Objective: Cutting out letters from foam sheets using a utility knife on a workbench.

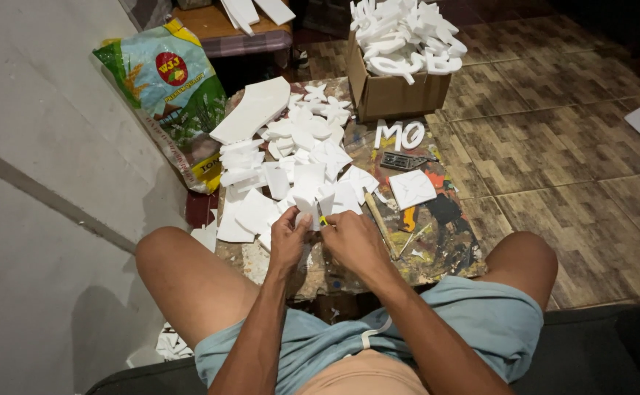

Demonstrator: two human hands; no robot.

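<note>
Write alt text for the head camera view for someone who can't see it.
Seated person's left hand and right hand hold a small white foam piece over a paint-stained board strewn with foam scraps; a cardboard box of foam letters stands behind.

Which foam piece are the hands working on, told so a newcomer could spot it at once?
Start at the paint-stained board on the floor and its heap of white foam scraps. At the heap's near edge, the small foam piece is the only one pinched between left hand and right hand.
</note>
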